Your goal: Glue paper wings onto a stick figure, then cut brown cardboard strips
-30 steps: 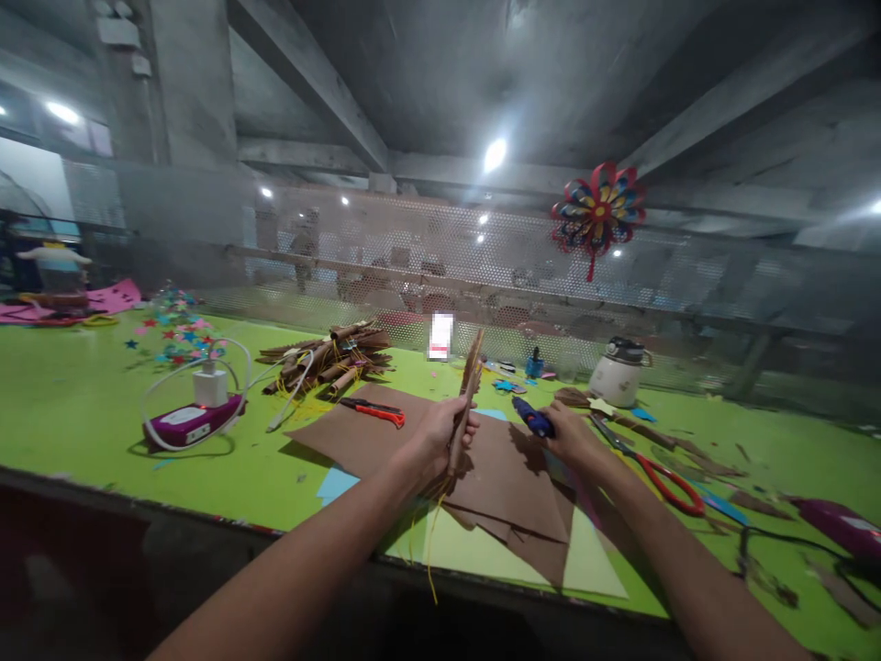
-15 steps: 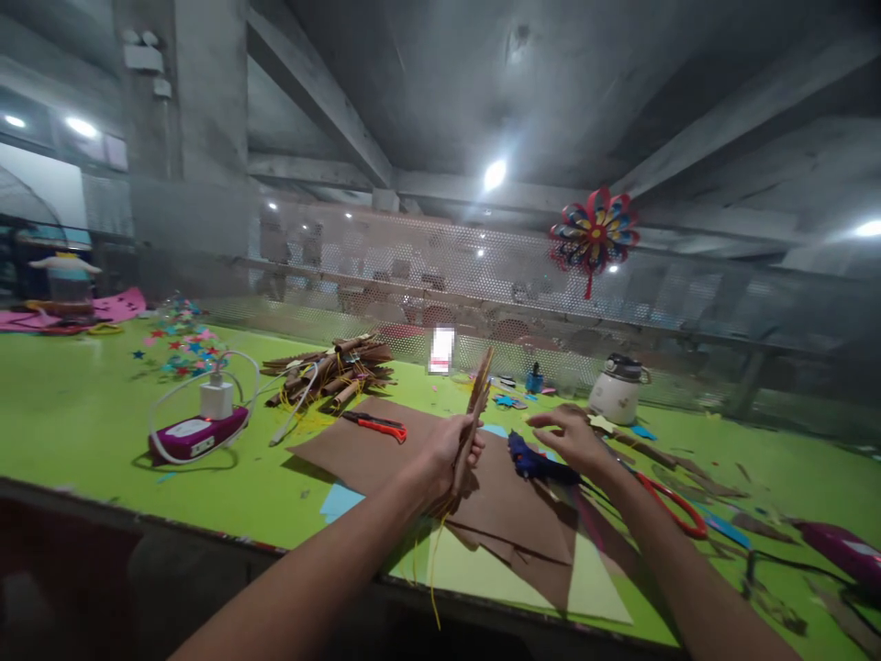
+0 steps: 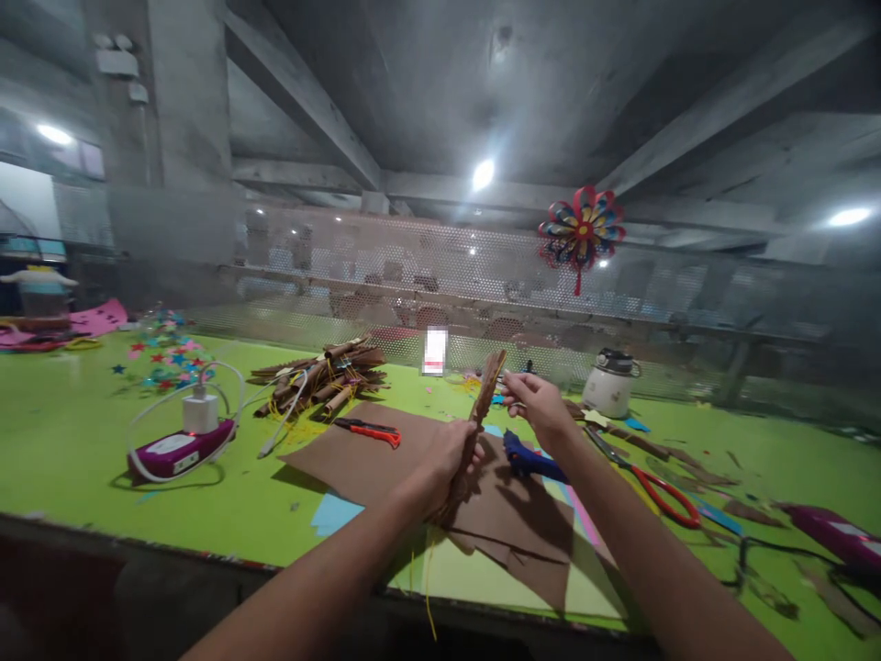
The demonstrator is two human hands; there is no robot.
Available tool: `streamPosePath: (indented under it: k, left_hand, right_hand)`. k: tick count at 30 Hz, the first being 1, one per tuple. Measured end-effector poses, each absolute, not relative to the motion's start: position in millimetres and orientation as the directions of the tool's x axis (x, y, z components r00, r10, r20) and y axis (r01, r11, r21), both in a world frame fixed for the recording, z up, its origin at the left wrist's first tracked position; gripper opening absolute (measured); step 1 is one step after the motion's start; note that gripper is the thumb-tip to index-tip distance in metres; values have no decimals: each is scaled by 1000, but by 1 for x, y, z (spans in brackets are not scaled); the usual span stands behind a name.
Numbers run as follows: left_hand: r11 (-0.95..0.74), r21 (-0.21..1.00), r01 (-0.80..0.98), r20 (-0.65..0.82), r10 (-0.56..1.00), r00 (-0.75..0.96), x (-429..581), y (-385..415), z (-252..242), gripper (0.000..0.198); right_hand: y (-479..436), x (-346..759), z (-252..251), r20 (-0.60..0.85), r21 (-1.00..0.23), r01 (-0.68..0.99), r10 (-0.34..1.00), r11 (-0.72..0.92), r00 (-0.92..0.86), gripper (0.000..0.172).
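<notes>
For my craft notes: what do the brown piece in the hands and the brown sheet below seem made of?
Brown piece: probably matte paper or thin card; thin, with a jagged edge. Brown sheet: likely the same matte paper; flat, straight cut edges.

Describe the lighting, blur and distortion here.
Head view: dim and hazy, ceiling lamp flares, beams bow from the wide lens; left hand, gripping the strip, and right hand look fairly sharp and throw soft shadows on the brown paper; the mesh behind is soft.
</notes>
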State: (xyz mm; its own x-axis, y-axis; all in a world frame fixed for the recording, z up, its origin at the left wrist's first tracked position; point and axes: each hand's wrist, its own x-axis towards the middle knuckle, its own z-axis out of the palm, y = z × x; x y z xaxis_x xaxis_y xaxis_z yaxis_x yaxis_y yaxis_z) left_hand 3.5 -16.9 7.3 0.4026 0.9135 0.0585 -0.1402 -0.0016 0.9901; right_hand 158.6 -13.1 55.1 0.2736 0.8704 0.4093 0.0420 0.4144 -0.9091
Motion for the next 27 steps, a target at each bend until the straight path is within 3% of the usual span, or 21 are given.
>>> streamPosePath:
  k: [5, 10, 13, 19, 27]
  left_hand:
    - [-191, 981, -45, 193, 897, 398, 7, -9, -2, 34]
    - [-223, 975, -5, 205, 884, 420, 8, -12, -2, 35]
    - [-252, 968, 7, 228, 887, 402, 7, -13, -1, 32]
    - [-206, 977, -52, 210, 901, 379, 9, -8, -5, 28]
    - [-253, 962, -103, 273, 893, 358, 9, -3, -10, 33]
  right_hand:
    - [-12, 152, 50, 446, -893, 68, 857, 444, 258, 41]
    - [-19, 151, 46, 510, -860, 98, 831, 501, 224, 34]
    - [-23, 151, 43, 597, -801, 208, 776, 562, 203, 29]
    - [-33, 143, 34, 791, -560, 501, 606, 659, 87, 22]
    - [-37, 133, 18, 888, -231, 655, 432, 719, -161, 15]
